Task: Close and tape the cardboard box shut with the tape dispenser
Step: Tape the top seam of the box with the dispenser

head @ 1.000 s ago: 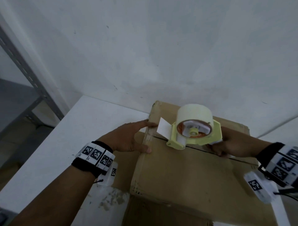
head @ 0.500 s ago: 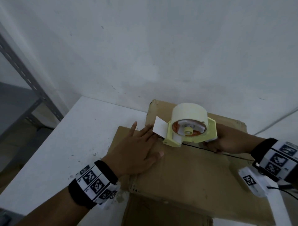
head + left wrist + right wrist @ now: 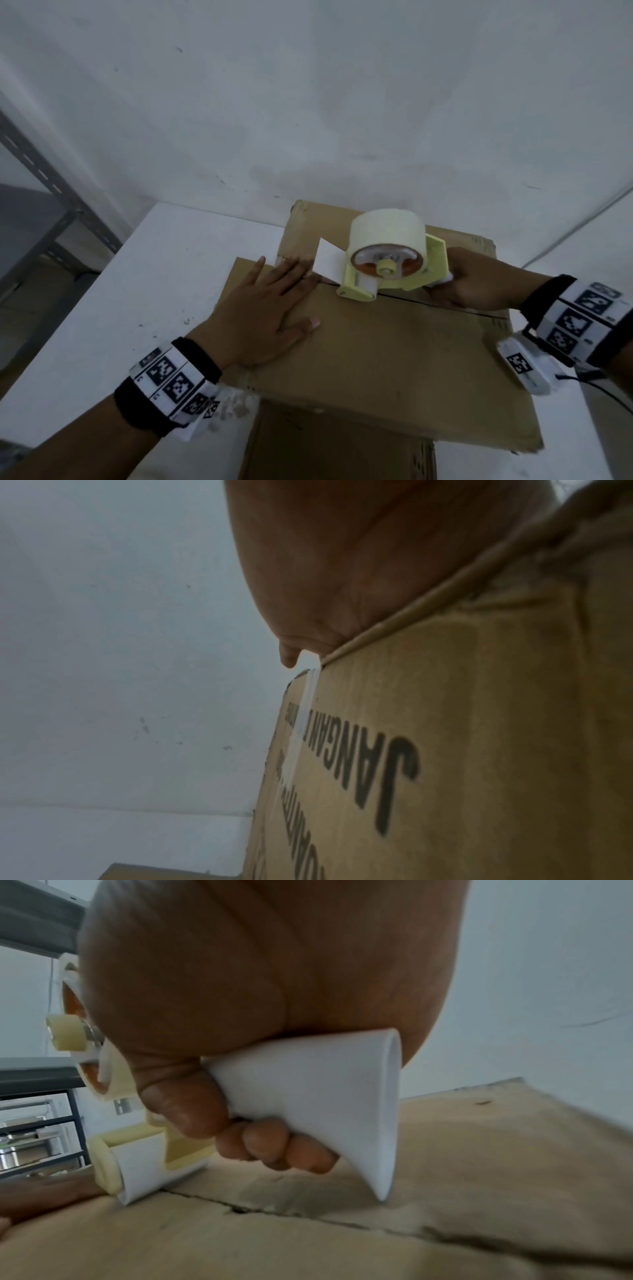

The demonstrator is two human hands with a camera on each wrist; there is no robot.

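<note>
A brown cardboard box (image 3: 394,359) sits on the white table, flaps folded down, with a dark seam running across its top. My left hand (image 3: 270,308) lies flat with straight fingers on the near flap at the box's left end, fingertips by the seam. My right hand (image 3: 472,281) grips the white handle (image 3: 325,1096) of the pale yellow tape dispenser (image 3: 390,263), whose roller rests on the seam just right of my left fingers. A white tape tab (image 3: 327,262) sticks out leftward. The box side (image 3: 445,750) carries black lettering and an old tape strip.
The white table (image 3: 154,308) stretches left of the box, ending at a white wall behind. A grey metal shelf frame (image 3: 44,178) stands at the far left. A cable (image 3: 575,233) runs along the wall at right.
My left hand moved from gripping the box's left edge onto the top flap and flattened there. The dispenser lowered slightly toward the seam near the left end.
</note>
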